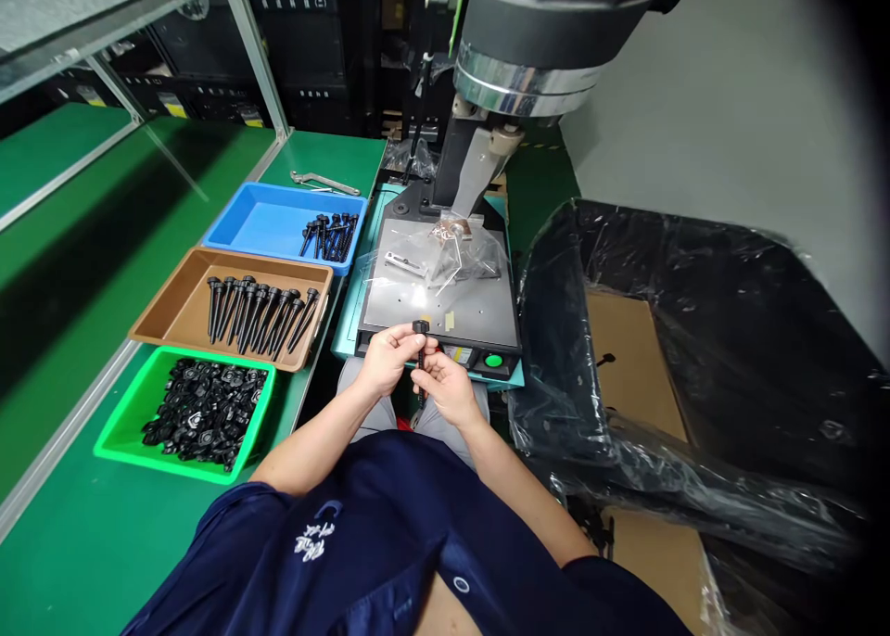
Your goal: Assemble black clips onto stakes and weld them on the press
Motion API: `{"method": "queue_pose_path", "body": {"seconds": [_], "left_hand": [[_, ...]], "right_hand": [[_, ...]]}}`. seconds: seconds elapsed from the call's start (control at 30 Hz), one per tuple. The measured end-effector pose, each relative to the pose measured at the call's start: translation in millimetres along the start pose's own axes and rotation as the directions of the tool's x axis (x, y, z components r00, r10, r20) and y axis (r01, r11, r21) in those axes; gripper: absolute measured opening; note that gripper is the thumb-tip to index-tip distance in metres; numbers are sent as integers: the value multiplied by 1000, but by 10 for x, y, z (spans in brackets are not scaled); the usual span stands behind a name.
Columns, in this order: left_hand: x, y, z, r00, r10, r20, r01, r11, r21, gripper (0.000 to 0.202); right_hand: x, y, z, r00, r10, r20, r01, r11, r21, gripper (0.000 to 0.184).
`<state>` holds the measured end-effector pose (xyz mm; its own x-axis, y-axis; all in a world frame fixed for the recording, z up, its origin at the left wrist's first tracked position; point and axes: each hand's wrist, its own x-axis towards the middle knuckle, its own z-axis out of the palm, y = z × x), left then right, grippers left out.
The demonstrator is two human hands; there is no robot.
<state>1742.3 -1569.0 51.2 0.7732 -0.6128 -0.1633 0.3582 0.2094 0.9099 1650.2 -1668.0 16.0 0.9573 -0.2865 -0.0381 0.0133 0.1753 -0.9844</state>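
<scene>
My left hand point(391, 360) pinches the black knob-headed rod point(421, 328) just below its knob and my right hand point(449, 387) grips the shaft lower down, over my lap by the front of the machine base point(487, 319). I judge the step in hand to be close work on this single piece, the next move calling for a steady left pinch while the right fingers adjust. White characters mark my navy shirt point(389, 497) and the black crates point(298, 47), only "(二)" seeming legible.
</scene>
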Motion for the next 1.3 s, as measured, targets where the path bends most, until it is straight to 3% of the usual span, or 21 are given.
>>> {"method": "queue_pose_path", "body": {"seconds": [0.2, 0.33, 0.43, 0.53, 0.63, 0.7, 0.77, 0.93, 1.0, 1.13, 1.23, 1.3], "left_hand": [[-58, -75, -64, 999, 45, -15, -44, 997, 60, 36], [-200, 184, -253, 990, 139, -16, -131, 962, 240, 34], [-317, 678, -609, 955, 281, -98, -198, 846, 495, 30], [-370, 1214, -1132, 857, 463, -227, -168, 667, 726, 29], [-285, 1496, -1638, 777, 484, -403, -46, 681, 730, 29], [-167, 1490, -1857, 777, 426, -464, 50, 692, 720, 26], [-29, 1378, -1958, 811, 359, -462, 167, 616, 770, 23], [295, 1082, -1930, 898, 230, -376, 346, 161, 924, 15], [377, 1033, -1915, 904, 209, -373, 366, 71, 928, 17], [420, 993, -1907, 905, 208, -372, 364, 78, 928, 23], [366, 988, -1899, 900, 206, -384, 359, 150, 921, 22], [301, 1005, -1896, 893, 198, -403, 364, 208, 908, 20]], "right_hand": [[63, 71, 93, 992, -64, -107, 55, 995, -83, 38], [73, 144, 170, 998, -32, -47, 25, 989, -143, 36], [77, 227, 176, 997, 39, 68, -31, 992, -119, 41], [58, 312, 151, 984, 101, 147, -86, 991, -103, 44], [27, 365, 122, 977, 144, 160, -129, 987, -101, 44], [9, 382, 106, 976, 162, 147, -150, 985, -89, 45], [-8, 391, 90, 975, 178, 131, -168, 982, -86, 47], [-52, 395, 38, 979, 187, 81, -179, 979, -95, 50], [-71, 390, 11, 985, 168, 45, -163, 982, -98, 49], [-178, 326, -142, 985, 162, -52, -167, 981, -101, 50], [-439, 175, -432, 973, 128, -194, -155, 979, -130, 47], [-704, 24, -687, 945, 33, -325, -100, 977, -191, 39]]}}
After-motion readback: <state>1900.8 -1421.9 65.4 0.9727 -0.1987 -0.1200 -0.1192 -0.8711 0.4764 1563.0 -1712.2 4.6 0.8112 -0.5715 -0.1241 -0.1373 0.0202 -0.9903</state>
